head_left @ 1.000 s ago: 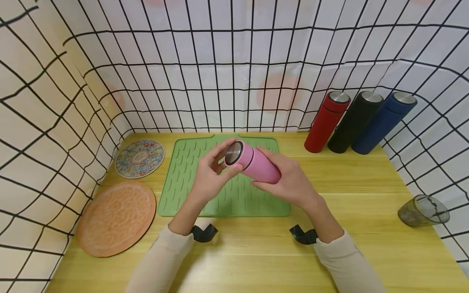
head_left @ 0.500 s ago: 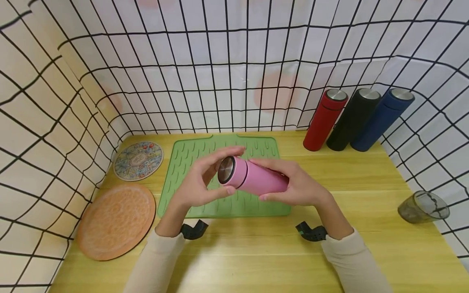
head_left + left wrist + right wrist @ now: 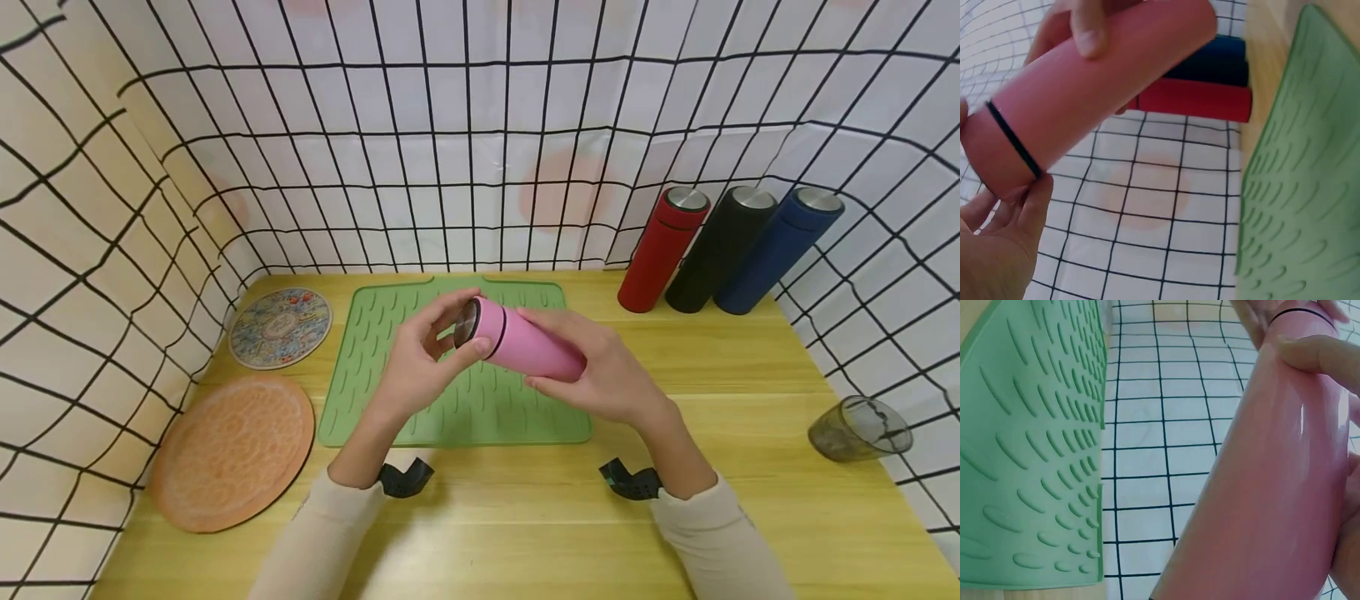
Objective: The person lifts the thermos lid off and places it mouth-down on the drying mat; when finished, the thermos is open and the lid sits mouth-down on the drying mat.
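A pink thermos flask [image 3: 536,346] is held tilted above the green mat [image 3: 360,392], its steel-topped lid [image 3: 489,320] pointing to the upper left. My left hand [image 3: 423,358] grips that lid between thumb and fingers. Round the lower body curls my right hand [image 3: 603,367], hiding part of the base. In the left wrist view, a dark ring divides lid from body, and left fingertips [image 3: 1038,190] touch the lid's edge. The right wrist view has the pink body [image 3: 1266,481] close up, with the right thumb [image 3: 1316,356] lying along it.
Red [image 3: 662,254], black [image 3: 720,254] and blue [image 3: 776,254] flasks stand at the back right by the wire grid. A smoky cup [image 3: 836,433] is at the right edge. Flowered [image 3: 279,329] and orange [image 3: 234,454] round mats lie on the left.
Half a second ago my left fingers were spread wider at the lid and the flask hung lower. Now the left hand has closed in around the lid, and the flask is slightly higher.
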Tool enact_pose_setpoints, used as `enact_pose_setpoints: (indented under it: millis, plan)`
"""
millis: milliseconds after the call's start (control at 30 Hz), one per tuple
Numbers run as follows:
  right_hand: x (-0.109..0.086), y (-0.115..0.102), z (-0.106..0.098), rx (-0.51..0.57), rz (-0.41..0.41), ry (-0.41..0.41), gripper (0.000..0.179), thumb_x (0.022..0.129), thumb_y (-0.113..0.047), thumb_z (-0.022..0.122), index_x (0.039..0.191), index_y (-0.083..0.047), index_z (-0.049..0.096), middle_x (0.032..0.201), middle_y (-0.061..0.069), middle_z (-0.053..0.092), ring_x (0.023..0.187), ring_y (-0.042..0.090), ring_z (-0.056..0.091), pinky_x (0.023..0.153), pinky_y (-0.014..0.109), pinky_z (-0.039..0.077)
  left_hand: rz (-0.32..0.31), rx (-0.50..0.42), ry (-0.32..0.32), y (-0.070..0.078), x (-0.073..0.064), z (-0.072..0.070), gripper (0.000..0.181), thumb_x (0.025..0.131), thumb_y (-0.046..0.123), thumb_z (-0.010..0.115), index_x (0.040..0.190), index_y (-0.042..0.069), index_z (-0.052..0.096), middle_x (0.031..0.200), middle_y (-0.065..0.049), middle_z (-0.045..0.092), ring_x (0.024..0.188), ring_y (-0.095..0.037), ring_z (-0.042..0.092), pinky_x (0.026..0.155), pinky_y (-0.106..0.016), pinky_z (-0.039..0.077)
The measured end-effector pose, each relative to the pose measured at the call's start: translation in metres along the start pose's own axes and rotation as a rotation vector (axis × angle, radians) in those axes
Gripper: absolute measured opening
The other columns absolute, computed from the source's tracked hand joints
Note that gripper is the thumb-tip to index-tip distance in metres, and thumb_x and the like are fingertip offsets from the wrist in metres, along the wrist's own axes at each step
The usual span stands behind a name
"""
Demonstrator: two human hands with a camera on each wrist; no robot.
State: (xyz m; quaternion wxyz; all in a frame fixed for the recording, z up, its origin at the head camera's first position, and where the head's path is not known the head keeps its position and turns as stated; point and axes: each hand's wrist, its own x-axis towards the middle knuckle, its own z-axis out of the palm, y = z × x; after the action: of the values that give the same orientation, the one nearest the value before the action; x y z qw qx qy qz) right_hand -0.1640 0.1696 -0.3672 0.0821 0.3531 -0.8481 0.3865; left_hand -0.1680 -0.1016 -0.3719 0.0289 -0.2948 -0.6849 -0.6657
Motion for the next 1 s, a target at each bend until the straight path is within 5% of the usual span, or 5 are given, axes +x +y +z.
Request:
enact_pose_setpoints:
  millis: [300,433,633,833,1000]
  plan:
    - [-0.005,0.001,-0.003,0.188,-0.039,-0.092,0.083,0.074,-0.016,0.091,0.149,-0.024,0.056,0.134,-0.002,0.066,0.113,0.017,0.062,0.080,0.034,0.062,0.329,-0.033,-0.328,0.007,-0.001,-0.009,0.082,0.078,-0.006,0.082,0.151,-0.002,0.046,0.154,-0.012,0.050,0.141,-0.034,0.048,0.114,-0.044,0.048]
    - [-0.005,0.000,-0.001,0.244,-0.037,-0.168,0.083,0.075,-0.016,0.089,0.150,-0.024,0.054,0.131,-0.002,0.068,0.108,0.018,0.065,0.077,0.034,0.063,0.391,-0.066,-0.371,0.007,-0.001,-0.011,0.080,0.075,-0.009,0.086,0.147,-0.004,0.051,0.151,-0.009,0.055,0.138,-0.028,0.053,0.113,-0.043,0.049]
    - [-0.004,-0.003,0.004,0.126,0.045,-0.099,0.082,0.079,-0.029,0.091,0.151,-0.028,0.052,0.134,-0.003,0.066,0.111,0.017,0.063,0.081,0.036,0.061,0.259,-0.061,-0.213,0.005,0.000,-0.008,0.069,0.085,0.003,0.083,0.146,-0.006,0.052,0.145,-0.024,0.056,0.134,-0.030,0.055,0.109,-0.043,0.052]
    - [0.001,-0.001,0.015,-0.155,-0.007,0.102,0.080,0.080,-0.028,0.090,0.151,-0.025,0.053,0.137,0.005,0.065,0.117,0.024,0.063,0.084,0.043,0.063,-0.029,0.105,0.074,-0.001,-0.001,0.000,0.063,0.086,0.020,0.086,0.142,0.025,0.060,0.137,0.002,0.064,0.124,-0.017,0.063,0.093,-0.035,0.060]
    - [0.000,0.005,0.011,-0.042,-0.019,0.123,0.077,0.074,-0.018,0.091,0.145,-0.022,0.060,0.136,0.002,0.067,0.117,0.021,0.063,0.086,0.043,0.062,0.067,0.057,-0.083,0.000,0.000,-0.001,0.078,0.083,0.003,0.084,0.152,0.017,0.050,0.153,-0.005,0.051,0.140,-0.024,0.050,0.110,-0.042,0.051]
